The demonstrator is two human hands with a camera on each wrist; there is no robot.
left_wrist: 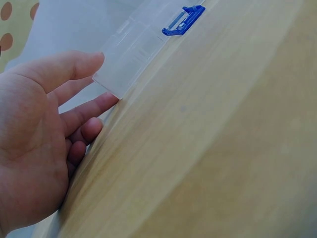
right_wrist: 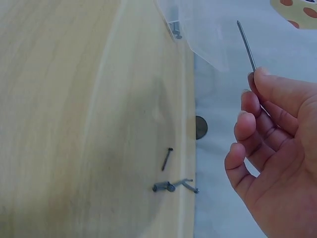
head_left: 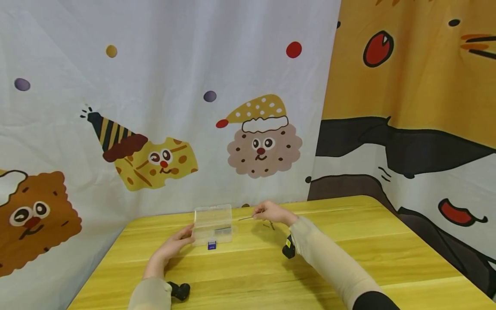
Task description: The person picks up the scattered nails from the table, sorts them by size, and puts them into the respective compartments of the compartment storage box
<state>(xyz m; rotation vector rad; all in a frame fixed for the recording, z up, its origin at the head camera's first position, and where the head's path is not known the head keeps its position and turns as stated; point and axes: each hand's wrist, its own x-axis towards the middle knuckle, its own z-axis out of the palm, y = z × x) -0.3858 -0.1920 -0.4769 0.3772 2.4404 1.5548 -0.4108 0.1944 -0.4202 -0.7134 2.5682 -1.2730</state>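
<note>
A clear plastic box (head_left: 199,239) with a blue latch (head_left: 212,245) stands on the table, its lid (head_left: 212,215) raised. My left hand (head_left: 175,244) holds the box's left end, thumb against the wall and fingertips at the lower corner in the left wrist view. To the right of the box, my right hand (head_left: 272,212) pinches a thin metal nail (right_wrist: 246,47) between thumb and forefinger. Its pointed end sticks out toward the box. Small metal pieces (right_wrist: 176,30) lie inside the box. Below the right hand, several loose nails (right_wrist: 167,159) lie on the wood.
The wooden table (head_left: 248,275) ends at the back against a curtain (head_left: 166,86) printed with cartoon food. Another curtain (head_left: 418,142) with large cartoon figures hangs at the right. Black wrist devices (head_left: 288,247) sit at both sleeves.
</note>
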